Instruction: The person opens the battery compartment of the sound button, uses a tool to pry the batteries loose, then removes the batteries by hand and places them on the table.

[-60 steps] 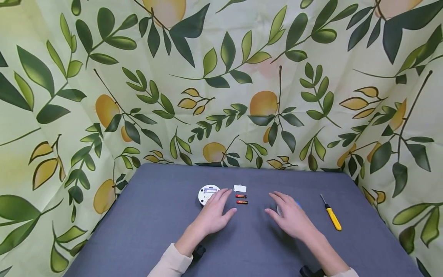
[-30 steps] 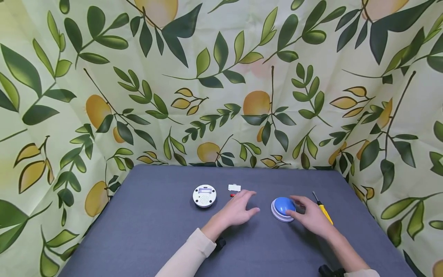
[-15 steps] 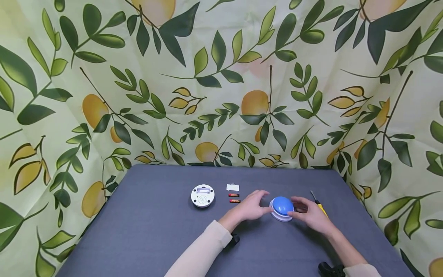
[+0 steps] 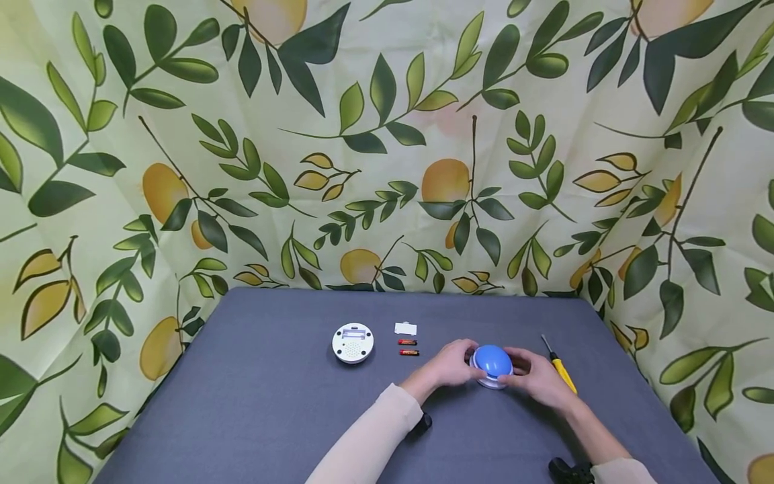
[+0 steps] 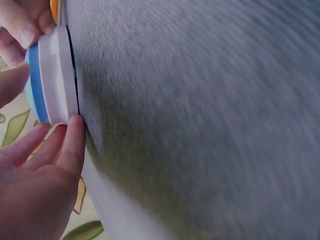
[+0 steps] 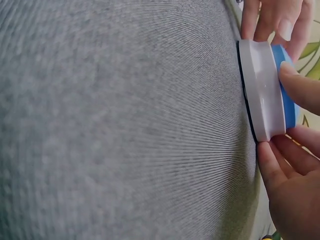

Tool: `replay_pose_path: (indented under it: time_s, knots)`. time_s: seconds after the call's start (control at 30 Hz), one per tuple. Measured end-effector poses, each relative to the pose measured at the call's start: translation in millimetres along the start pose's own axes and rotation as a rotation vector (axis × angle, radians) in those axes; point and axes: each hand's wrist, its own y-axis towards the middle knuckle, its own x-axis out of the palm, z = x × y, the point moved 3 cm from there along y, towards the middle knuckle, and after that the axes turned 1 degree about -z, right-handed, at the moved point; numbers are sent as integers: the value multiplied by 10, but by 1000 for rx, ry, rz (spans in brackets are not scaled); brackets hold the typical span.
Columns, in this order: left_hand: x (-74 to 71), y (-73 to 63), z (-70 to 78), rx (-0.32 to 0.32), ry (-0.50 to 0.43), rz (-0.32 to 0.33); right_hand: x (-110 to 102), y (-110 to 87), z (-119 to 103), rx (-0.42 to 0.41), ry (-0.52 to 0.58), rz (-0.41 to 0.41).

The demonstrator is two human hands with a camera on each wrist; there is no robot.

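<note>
On the grey table stands a push button (image 4: 492,362) with a blue dome and a white round base. My left hand (image 4: 450,364) holds it from the left, its fingertips at the base's side in the left wrist view and its thumb by the blue dome. From the right, my right hand (image 4: 539,380) grips the same button, thumb near the front of the dome. In the right wrist view, the white base (image 6: 262,90) sits on or very close to the cloth; a thin dark line runs along its underside.
A white round device (image 4: 353,343) lies with its battery compartment facing up. Right of it are a small white cover (image 4: 406,329) and two red-and-black batteries (image 4: 408,352). A yellow-handled screwdriver (image 4: 562,373) lies beyond my right hand. Patterned cloth (image 4: 387,168) hangs around the table.
Both hands have gone right to the blue push button; the right hand reached it first, then the left came across past the batteries. The view has shifted slightly.
</note>
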Motion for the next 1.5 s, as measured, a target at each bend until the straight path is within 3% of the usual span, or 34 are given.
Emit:
replay_pose_path:
  time_s: [0.27,0.5,1.1,1.5]
  knots:
    - [24,18,55,-50,74,42,22,-5,-9,22,-7,12]
    - [-12,-11,91,-80,57,47,23,-20,-32,23,-1,35]
    - [-286,-284,57,32,-52,102,89,-33,-274,-10,49,53]
    - [-465,-502,25,7,-148,94,185,-55,-479,-72,39,62]
